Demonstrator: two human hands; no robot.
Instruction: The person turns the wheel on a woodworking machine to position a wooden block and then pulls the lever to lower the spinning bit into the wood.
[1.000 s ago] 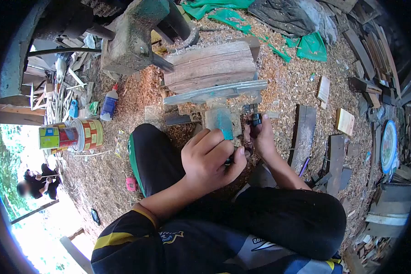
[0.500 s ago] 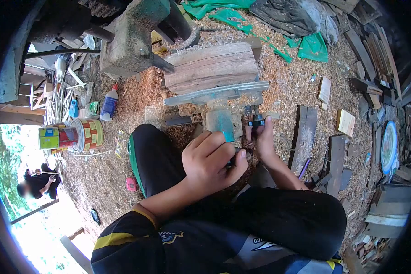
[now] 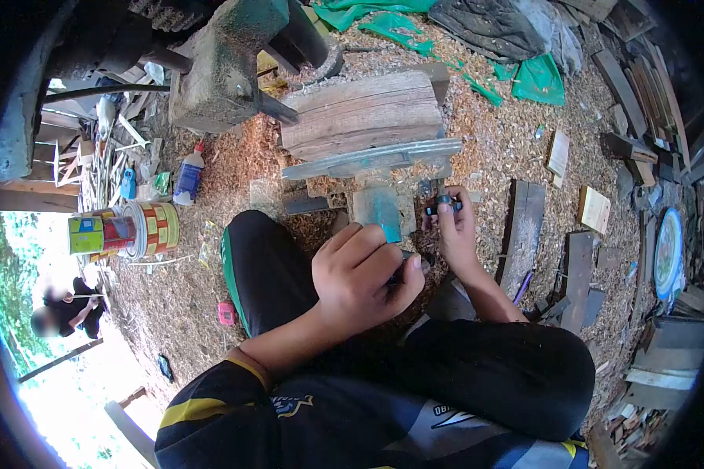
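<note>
I sit cross-legged on sawdust. My left hand [image 3: 364, 277] is curled around a thin dark tool [image 3: 411, 266] whose tip pokes out by my thumb. My right hand [image 3: 455, 233] reaches further forward and pinches a small black part [image 3: 443, 207] between its fingertips. That part sits just below the right end of a long grey-teal metal piece [image 3: 368, 160], which lies against a weathered wooden block [image 3: 360, 113]. A teal-painted block [image 3: 379, 209] stands between my two hands.
Painted tins [image 3: 125, 230] and a glue bottle [image 3: 188, 176] lie to the left. Planks and offcuts [image 3: 575, 266] are scattered on the right beside a round plate [image 3: 666, 250]. A green tarp [image 3: 536, 78] lies at the back. People crouch far left [image 3: 55, 309].
My right hand has moved forward with the small black part, closer to the end of the metal piece. My left hand has stayed nearly still.
</note>
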